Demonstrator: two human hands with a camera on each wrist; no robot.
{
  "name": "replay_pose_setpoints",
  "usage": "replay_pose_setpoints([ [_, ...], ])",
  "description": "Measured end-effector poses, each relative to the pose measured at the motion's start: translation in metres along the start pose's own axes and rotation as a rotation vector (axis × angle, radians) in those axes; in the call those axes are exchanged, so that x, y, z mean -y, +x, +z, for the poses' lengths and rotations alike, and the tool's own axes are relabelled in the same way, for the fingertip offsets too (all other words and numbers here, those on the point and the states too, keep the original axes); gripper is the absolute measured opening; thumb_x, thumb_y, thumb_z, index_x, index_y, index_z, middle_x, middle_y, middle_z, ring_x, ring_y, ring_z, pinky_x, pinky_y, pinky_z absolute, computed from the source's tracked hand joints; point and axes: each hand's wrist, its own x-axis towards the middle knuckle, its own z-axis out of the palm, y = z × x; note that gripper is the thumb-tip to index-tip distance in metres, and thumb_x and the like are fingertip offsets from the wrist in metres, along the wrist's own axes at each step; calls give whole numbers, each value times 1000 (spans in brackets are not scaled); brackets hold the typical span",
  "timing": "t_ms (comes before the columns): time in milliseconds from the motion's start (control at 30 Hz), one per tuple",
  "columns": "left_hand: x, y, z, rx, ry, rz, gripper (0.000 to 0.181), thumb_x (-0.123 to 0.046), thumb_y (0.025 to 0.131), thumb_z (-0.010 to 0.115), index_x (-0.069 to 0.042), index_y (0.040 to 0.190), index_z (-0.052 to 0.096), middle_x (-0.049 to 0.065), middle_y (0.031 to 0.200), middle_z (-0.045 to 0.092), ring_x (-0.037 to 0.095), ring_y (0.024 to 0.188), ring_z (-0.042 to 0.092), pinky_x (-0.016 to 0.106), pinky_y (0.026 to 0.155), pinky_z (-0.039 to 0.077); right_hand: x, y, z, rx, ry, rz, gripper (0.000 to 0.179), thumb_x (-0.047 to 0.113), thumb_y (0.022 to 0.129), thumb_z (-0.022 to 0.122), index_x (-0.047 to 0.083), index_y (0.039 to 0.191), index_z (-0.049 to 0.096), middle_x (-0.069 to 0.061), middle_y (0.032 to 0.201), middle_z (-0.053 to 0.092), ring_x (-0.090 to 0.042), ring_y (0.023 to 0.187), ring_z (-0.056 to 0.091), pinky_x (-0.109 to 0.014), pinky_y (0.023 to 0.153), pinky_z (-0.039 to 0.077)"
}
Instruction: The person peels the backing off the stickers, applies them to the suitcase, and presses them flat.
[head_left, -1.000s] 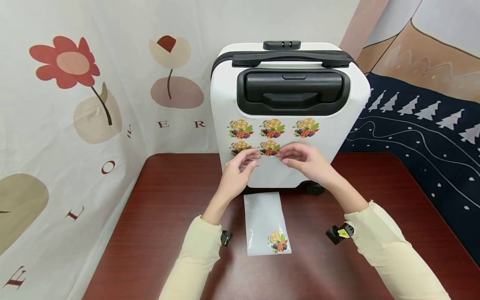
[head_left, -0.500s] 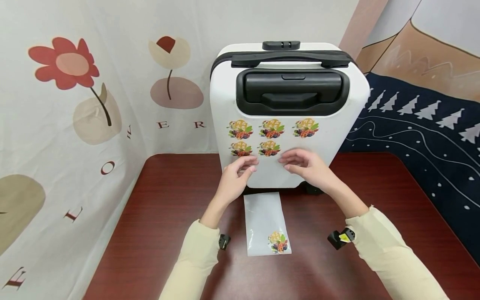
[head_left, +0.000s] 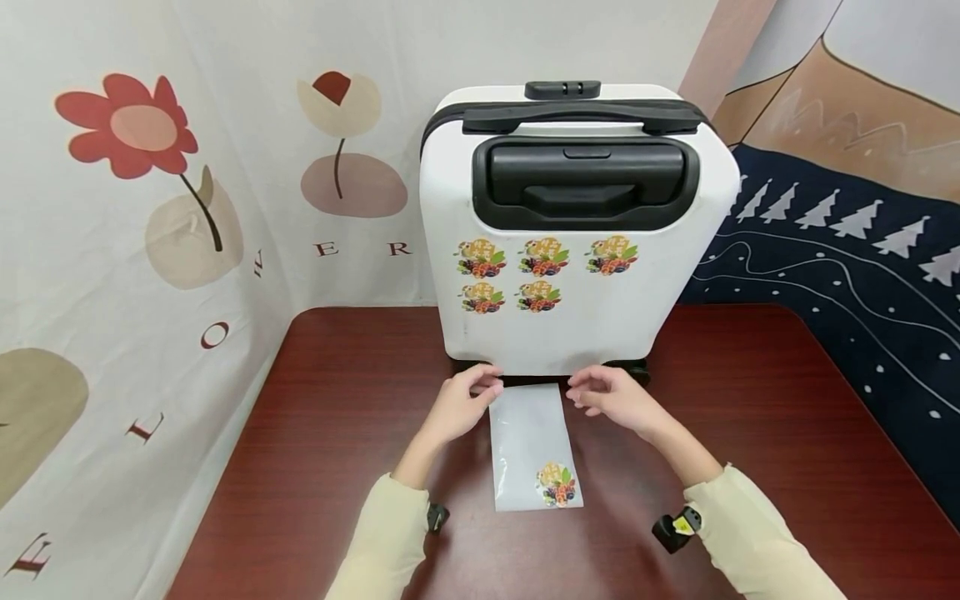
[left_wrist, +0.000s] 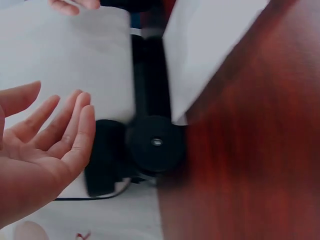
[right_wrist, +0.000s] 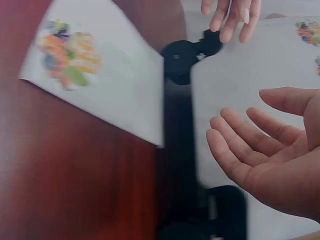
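A white suitcase (head_left: 577,333) stands at the back of the table with several fruit stickers on its front, three in the upper row and two below, the lower right one (head_left: 537,297) near the middle. Flat on the table before it lies a pale sticker sheet (head_left: 527,442) bearing one fruit sticker (head_left: 557,485) at its near right corner. My left hand (head_left: 461,404) hovers by the sheet's far left corner, fingers loosely bent and holding nothing. Past the far right corner is my right hand (head_left: 618,400), its fingers relaxed; the right wrist view shows its palm (right_wrist: 280,160) bare.
Black wheels (left_wrist: 156,143) under the suitcase sit just behind the sheet. The dark red table (head_left: 337,467) extends to both sides. A printed cloth (head_left: 360,275) hangs behind and at the left, a navy one (head_left: 840,275) at the right.
Both hands have come down from the lower sticker row, away from the suitcase front, to the far end of the sheet. The lower row's two stickers are now fully uncovered.
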Motion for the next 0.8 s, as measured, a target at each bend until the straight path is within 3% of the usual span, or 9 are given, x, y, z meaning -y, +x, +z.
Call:
replay_pose_setpoints([
  [167,14,-12,5,52,-17,-57,24,-9,88,58,-2,112,60,10,96,64,24,88,63,30,71,50,-23,-8,9,-8,44,50,27,4,88,54,-13,110,52,-27,101,60,-37,91,59,-42,74,51],
  [333,29,-21,8,66,-40,-103,28,-9,88,59,2,114,58,12,97,64,24,88,63,31,72,50,-40,-15,18,-9,106,92,26,2,89,53,-16,107,50,-27,96,60,-34,86,59,-42,72,52],
  [600,47,-38,12,73,-59,-116,31,-16,88,60,4,111,57,13,93,64,18,80,63,31,68,51,-57,-24,31,-23,175,155,23,-1,87,53,-16,104,51,-19,91,60,-24,81,58,-40,69,53],
  [800,55,-45,18,120,-157,-258,35,-11,85,62,5,114,54,16,93,63,23,70,62,33,57,51,-63,-27,37,-43,212,173,22,-1,87,54,-16,103,50,-17,88,56,-22,77,57,-40,67,53],
])
